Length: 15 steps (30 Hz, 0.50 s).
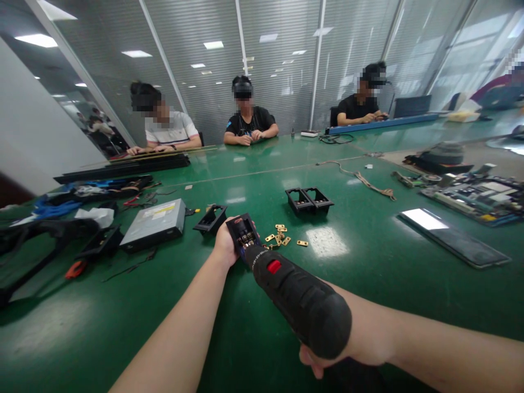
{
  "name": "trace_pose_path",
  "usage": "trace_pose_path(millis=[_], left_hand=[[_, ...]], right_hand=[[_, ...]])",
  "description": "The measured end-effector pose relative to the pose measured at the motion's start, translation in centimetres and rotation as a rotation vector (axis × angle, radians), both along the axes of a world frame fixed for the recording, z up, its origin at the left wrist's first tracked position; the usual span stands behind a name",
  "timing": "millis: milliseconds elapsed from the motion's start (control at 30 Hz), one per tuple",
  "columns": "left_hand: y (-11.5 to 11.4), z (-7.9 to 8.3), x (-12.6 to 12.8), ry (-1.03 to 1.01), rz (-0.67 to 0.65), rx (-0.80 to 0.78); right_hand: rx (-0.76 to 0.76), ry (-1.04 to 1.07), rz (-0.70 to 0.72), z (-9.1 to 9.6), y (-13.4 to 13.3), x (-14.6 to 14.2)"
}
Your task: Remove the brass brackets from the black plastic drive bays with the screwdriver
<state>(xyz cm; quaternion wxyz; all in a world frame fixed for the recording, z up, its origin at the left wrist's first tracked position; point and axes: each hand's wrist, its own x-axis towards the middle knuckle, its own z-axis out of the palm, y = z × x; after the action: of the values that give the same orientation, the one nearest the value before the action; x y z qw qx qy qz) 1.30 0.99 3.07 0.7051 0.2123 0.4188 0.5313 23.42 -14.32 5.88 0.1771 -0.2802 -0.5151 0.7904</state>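
Note:
My left hand [226,243] is closed around a small black plastic housing [238,222] with several brass-coloured terminals inside. A black cordless drill [301,295] with a red switch is in my right hand [317,360], whose fingers are mostly hidden under the drill's body. The drill's front end points into the housing; whether its bit touches a screw is hidden. Just right of the housing lies a small pile of brass plates with holes [280,238]. Behind my left hand sits a black plastic frame [209,220], and a joined pair of similar frames [309,201] stands farther right.
On the left are a silver disc drive [154,225], black plastic parts [45,240] and cables [57,204]. A phone-like slab [454,237] and circuit boards [483,194] lie at the right. Several people sit across the green table [254,174], near a cord [374,185].

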Motion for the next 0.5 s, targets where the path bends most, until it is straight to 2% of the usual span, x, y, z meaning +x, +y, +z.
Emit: trace_pose_path(millis=[133,500], left_hand=[[-0.05,0.08,0.03,0.055,-0.006,0.010],[0.02,0.03,0.11,0.020,0.000,-0.002]], right_hand=[[-0.014,-0.003,-0.049,-0.09,-0.28,-0.11],[-0.037,0.003,-0.087,-0.27,-0.46,-0.21]])
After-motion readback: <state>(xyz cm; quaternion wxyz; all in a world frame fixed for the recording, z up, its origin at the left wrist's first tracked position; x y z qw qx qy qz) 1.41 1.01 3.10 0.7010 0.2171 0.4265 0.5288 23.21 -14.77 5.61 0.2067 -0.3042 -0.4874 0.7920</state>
